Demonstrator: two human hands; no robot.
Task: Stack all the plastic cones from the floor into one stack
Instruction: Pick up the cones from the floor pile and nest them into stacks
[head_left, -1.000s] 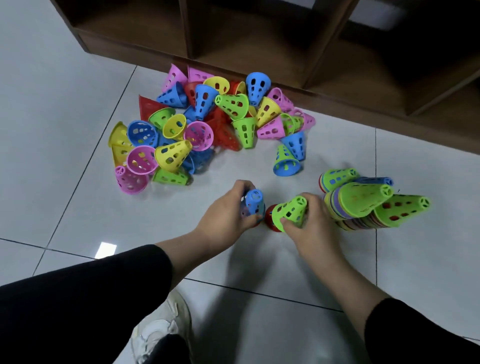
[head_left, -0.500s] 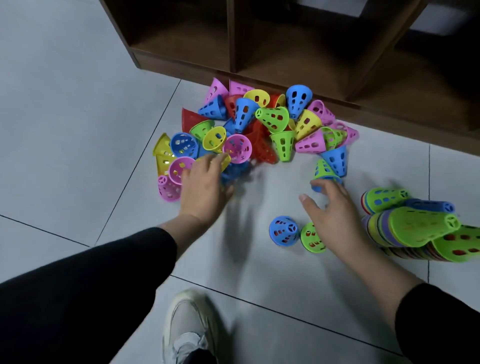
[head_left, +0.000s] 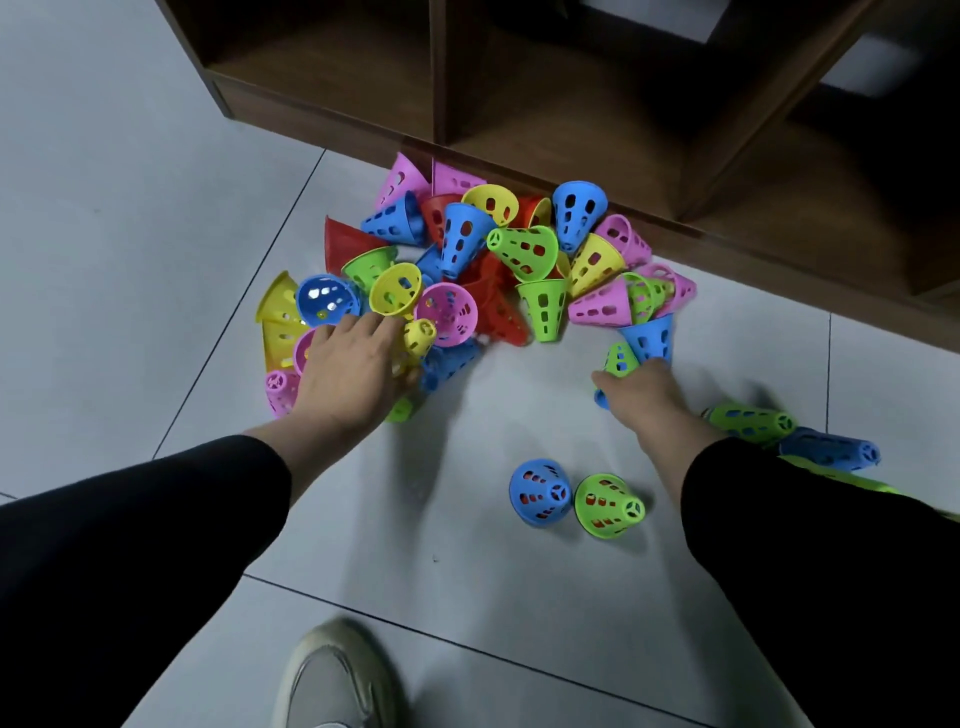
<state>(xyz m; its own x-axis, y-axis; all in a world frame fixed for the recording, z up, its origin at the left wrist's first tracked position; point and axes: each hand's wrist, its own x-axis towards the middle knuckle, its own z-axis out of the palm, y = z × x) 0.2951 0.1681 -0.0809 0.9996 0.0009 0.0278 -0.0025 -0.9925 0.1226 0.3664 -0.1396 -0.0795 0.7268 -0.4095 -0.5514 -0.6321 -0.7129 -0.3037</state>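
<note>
left hand (head_left: 348, 371) flat on the near-left edge of the cone pile (head_left: 483, 265), fingers spread over a yellow cone (head_left: 418, 335), right hand (head_left: 647, 389) pinching a green cone (head_left: 619, 359) at the pile's right, blue cone (head_left: 540, 492) and green one (head_left: 608, 505) upright on bare floor (head_left: 467, 519) between the arms, stacked cones (head_left: 753, 422) lying at far right

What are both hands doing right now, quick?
Left hand: on the yellow cone in the pile; grip cannot be told.
Right hand: fingers curled on a green cone.
</note>
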